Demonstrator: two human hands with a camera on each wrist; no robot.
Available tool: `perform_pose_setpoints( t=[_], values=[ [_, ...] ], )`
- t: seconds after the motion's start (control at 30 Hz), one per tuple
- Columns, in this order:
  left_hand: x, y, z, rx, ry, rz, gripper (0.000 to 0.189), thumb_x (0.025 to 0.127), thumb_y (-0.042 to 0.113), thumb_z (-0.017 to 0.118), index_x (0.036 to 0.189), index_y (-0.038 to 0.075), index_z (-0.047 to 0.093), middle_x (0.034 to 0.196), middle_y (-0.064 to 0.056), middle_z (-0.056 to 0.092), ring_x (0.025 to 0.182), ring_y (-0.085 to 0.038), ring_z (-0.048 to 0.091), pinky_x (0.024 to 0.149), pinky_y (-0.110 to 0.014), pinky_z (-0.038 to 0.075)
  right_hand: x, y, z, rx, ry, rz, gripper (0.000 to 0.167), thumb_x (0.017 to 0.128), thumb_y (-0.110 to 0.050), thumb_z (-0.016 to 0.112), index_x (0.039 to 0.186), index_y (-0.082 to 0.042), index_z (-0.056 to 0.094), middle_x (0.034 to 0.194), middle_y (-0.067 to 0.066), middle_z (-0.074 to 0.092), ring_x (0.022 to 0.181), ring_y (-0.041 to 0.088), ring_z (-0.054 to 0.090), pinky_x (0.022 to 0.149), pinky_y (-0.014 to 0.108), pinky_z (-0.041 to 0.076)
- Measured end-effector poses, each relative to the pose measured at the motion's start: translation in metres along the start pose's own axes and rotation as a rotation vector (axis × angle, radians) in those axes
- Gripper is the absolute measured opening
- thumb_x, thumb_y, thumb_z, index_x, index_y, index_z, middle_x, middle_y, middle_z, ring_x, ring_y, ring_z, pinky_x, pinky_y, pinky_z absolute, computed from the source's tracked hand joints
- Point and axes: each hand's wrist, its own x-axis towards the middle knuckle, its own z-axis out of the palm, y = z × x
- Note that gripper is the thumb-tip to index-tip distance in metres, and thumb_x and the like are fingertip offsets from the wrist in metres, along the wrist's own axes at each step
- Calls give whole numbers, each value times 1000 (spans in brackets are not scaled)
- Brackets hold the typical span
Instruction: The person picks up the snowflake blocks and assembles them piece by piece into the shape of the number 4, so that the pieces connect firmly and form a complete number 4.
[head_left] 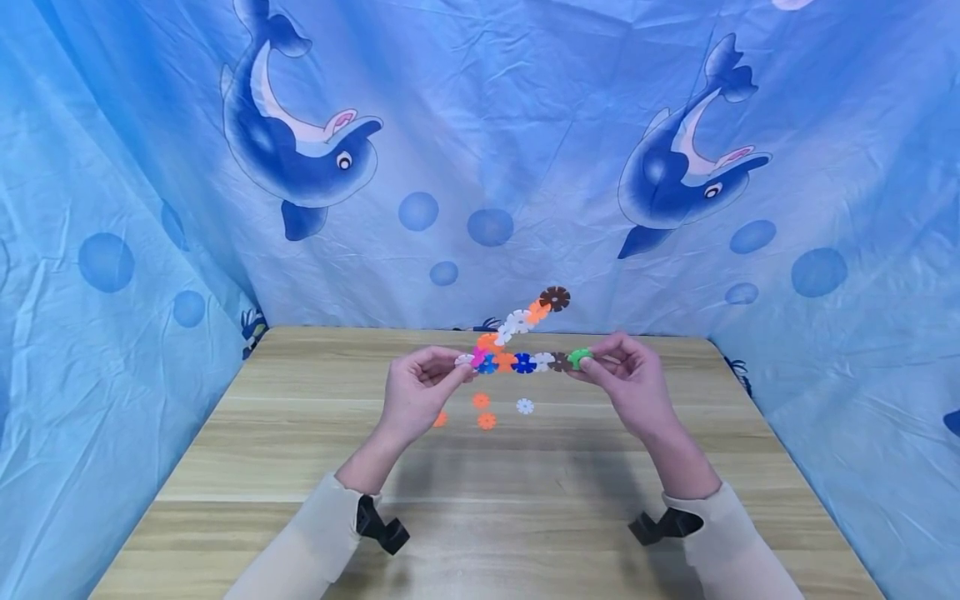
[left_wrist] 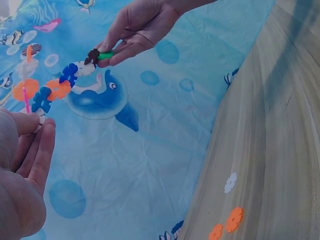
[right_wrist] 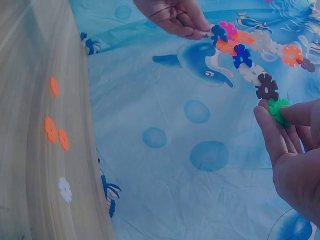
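Note:
A chain of interlocking snowflake discs (head_left: 523, 363) is held up above the table between both hands. My left hand (head_left: 417, 392) pinches the white disc at its left end, beside a pink disc (right_wrist: 228, 30). At the other end my right hand (head_left: 636, 385) pinches a green disc (right_wrist: 278, 111) between thumb and fingers, next to a brown disc (right_wrist: 267, 87). Orange, blue and white discs make up the stretch between. From near the pink disc a second branch of orange and white discs slants away, ending in a brown disc (head_left: 555, 298).
Below the chain, loose orange discs (head_left: 487, 422) and one white disc (head_left: 525, 406) lie on the wooden table (head_left: 480, 517). A blue dolphin-printed cloth (head_left: 525, 125) hangs behind the table and along both sides. Each wrist wears a black mount (head_left: 381, 525).

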Motion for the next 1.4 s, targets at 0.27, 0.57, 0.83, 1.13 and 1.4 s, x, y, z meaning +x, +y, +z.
perform_pose_setpoints(
  t=[0.27, 0.57, 0.83, 1.13, 1.4],
  values=[
    [0, 3, 0, -17, -26, -22, 14, 94, 1, 79, 106, -6, 77, 103, -30, 78, 84, -13, 81, 82, -30, 68, -2, -1, 0, 10, -7, -28, 23, 97, 14, 65, 100, -8, 68, 101, 0, 76, 91, 13, 80, 85, 36, 67],
    [-1, 5, 1, 6, -54, -35, 13, 94, 1, 79, 105, -5, 78, 101, -27, 79, 86, -21, 82, 82, -30, 68, -3, 0, 0, 27, 15, -42, 23, 97, 15, 65, 99, -7, 67, 98, 1, 74, 88, 12, 80, 86, 37, 67],
    [0, 6, 5, 7, -49, -20, 11, 93, -1, 79, 103, -5, 78, 99, -28, 79, 87, -34, 82, 80, -30, 68, 0, -3, 2, 20, 59, -66, 25, 96, 17, 64, 97, -8, 68, 98, 0, 74, 89, 11, 80, 84, 34, 67],
    [-1, 2, 12, -10, -45, 7, 12, 92, 0, 80, 103, -5, 78, 100, -28, 79, 85, -21, 82, 79, -31, 68, 2, -9, 3, 9, 96, -175, 22, 93, 21, 64, 99, 0, 68, 96, 1, 73, 92, 11, 80, 79, 30, 68],
    [-3, -8, 21, -117, -115, -86, 21, 91, -9, 75, 111, -11, 68, 107, -21, 77, 83, -12, 80, 81, -35, 68, 12, -19, 7, -121, 169, -208, 15, 91, 18, 69, 104, 10, 68, 95, -4, 76, 92, 6, 79, 78, 19, 65]
  ],
)
